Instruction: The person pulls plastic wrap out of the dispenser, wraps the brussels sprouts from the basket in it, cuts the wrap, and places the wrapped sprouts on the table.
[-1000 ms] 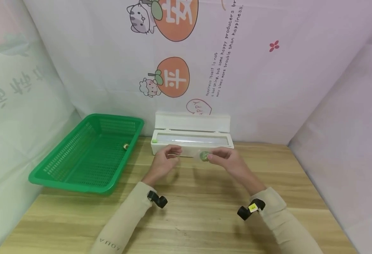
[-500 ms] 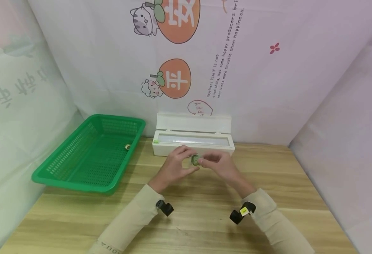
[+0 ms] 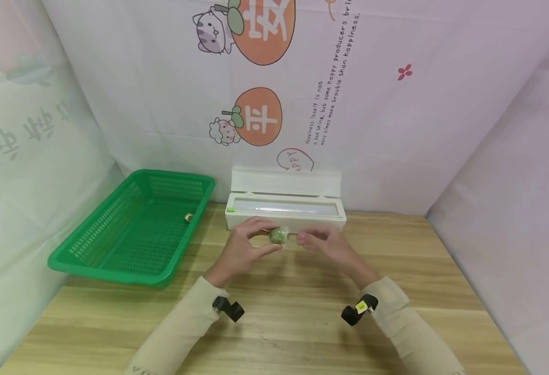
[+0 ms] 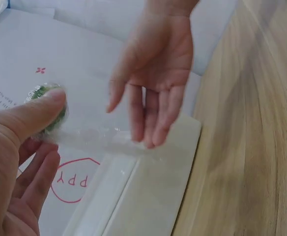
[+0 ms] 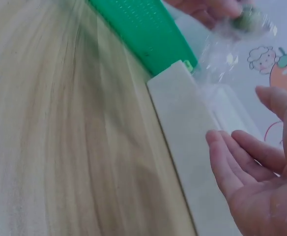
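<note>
A small round green item [image 3: 278, 235] wrapped in clear film is pinched between the thumb and fingers of the left hand [image 3: 241, 250]. In the left wrist view the thumb lies across the wrapped green item [image 4: 49, 109], and loose clear film [image 4: 94, 140] trails from it toward the other hand. The right hand [image 3: 334, 251] is just to the right, its thumb apart from its fingers. In the right wrist view the right hand [image 5: 261, 167] has relaxed fingers near the film [image 5: 217, 61], with no clear grip on it; whether they touch cannot be told.
Behind the hands stands a white box [image 3: 286, 223] with its lid raised and a roll of clear film inside. A green basket [image 3: 110, 274] at the left holds one small round item [image 3: 188, 217]. Printed cloth hangs at the back and both sides of the wooden table [image 3: 274, 333].
The wrapped green item has passed from the right hand's pinch to the left hand's and shifted left. The right hand's fingers have come off it, and a small gap now separates the hands.
</note>
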{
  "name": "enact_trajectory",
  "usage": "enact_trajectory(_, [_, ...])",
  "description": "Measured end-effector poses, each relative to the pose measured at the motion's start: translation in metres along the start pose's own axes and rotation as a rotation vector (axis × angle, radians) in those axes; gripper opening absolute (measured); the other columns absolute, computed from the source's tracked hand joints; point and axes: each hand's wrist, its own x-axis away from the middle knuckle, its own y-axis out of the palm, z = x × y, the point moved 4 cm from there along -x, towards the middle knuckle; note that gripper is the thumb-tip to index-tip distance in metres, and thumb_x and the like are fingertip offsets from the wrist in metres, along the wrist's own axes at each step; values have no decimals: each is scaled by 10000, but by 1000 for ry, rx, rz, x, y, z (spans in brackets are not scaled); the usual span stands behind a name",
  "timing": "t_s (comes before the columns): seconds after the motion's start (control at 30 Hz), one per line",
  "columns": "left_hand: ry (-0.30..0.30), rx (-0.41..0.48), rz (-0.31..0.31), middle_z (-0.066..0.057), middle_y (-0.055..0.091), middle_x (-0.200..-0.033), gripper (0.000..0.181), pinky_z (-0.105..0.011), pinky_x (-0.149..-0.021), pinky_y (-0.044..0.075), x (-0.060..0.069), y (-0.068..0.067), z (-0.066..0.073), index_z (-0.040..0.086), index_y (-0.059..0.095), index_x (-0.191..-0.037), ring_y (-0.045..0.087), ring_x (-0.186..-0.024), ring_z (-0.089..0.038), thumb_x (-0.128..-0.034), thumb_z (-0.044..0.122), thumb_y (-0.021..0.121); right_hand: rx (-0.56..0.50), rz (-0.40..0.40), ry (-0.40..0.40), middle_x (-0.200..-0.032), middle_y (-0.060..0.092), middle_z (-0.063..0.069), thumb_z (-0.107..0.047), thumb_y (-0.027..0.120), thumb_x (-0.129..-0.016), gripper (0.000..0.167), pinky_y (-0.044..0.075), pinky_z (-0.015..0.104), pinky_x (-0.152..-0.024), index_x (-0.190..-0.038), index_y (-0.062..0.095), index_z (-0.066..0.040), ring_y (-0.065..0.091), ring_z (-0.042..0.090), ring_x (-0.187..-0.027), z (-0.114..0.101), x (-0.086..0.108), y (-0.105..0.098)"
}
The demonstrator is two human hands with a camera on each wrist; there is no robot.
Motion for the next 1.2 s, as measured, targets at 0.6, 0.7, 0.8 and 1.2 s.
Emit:
enact_trajectory(0.6, [2,-2,72,-114,750,-1218,385,-356,-973,639,9,-18,-8,68,787,-1169,733,-1065,-221,-804,57,911,-64,4,60,-1064,768,46,-262,736,-1009,363,643,312,-944,-1239,715,19,731,199,-1030,9,-10,10])
enact_trajectory(0.7, [41,-67,63,-120,759,-1176,374,-390,-932,654,10,-20,-10,54,797,-1134,749,-1037,-266,-781,42,923,2,20,10,-1076,781,75,-260,752,-997,298,647,308,-929,-1186,748,-29,740,190,-1014,0,-9,7])
enact_trajectory(0.8, [59,-95,47,-120,762,-1137,367,-436,-900,660,11,-20,-14,48,800,-1119,754,-1017,-271,-775,33,926,42,22,-49,-1101,786,104,-250,752,-998,268,650,318,-929,-1167,761,-41,746,168,-995,-10,-7,7])
enact_trajectory(1.2, [23,-244,-8,-94,749,-1099,360,-390,-919,652,16,-12,-23,31,794,-1128,740,-1025,-238,-791,48,919,210,51,-171,-1013,800,161,-243,772,-980,220,668,425,-858,-1096,789,-56,774,291,-927,-37,1,22])
